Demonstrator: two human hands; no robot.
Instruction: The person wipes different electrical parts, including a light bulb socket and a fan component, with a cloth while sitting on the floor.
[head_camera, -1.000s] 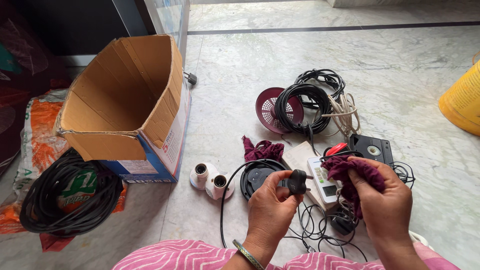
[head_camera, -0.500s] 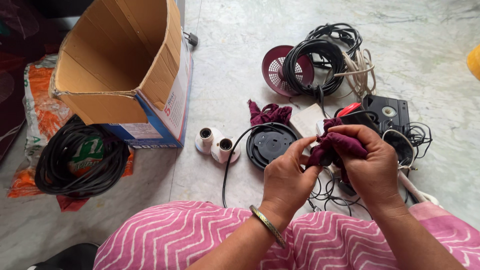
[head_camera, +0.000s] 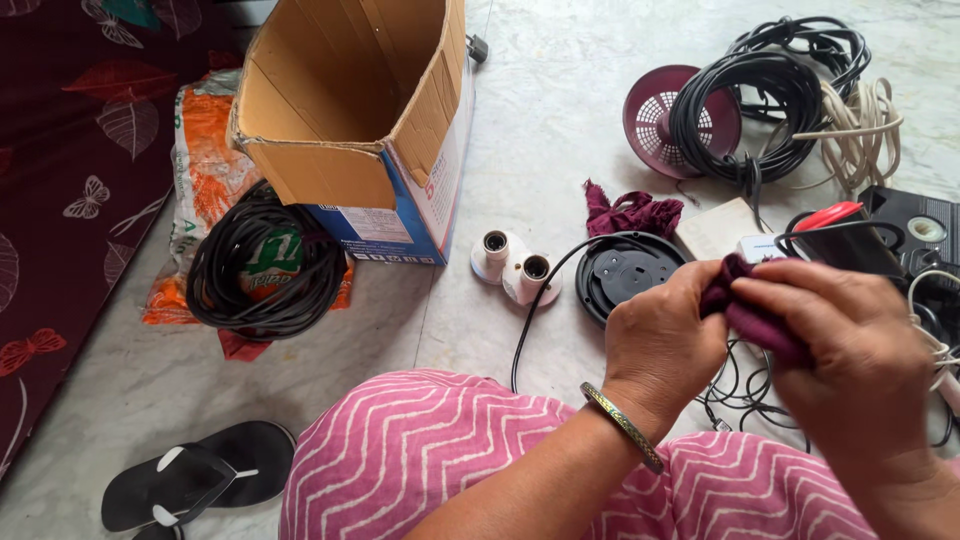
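My left hand (head_camera: 660, 345) and my right hand (head_camera: 850, 350) meet over my lap in the head view. The right hand grips a maroon cloth (head_camera: 745, 312) and presses it against the left hand's fingertips. The left hand's fingers are closed; the black plug it held a second ago is hidden behind fingers and cloth. A thin black cord (head_camera: 535, 300) curves from under my left hand towards a round black base (head_camera: 630, 275) on the floor just beyond my hands. A metal bangle (head_camera: 622, 425) sits on my left wrist.
An open cardboard box (head_camera: 360, 120) lies on its side at upper left, with a black cable coil (head_camera: 265, 265) on an orange sack (head_camera: 205, 160). Two white lamp holders (head_camera: 515, 265), another maroon rag (head_camera: 630, 212), a maroon basket (head_camera: 655, 115), cables (head_camera: 760, 100), white rope (head_camera: 865, 130) and black sandals (head_camera: 200, 480) lie around.
My hands have come together: the right hand brought the maroon cloth onto the plug, which is now covered. The view has tilted down towards my lap.
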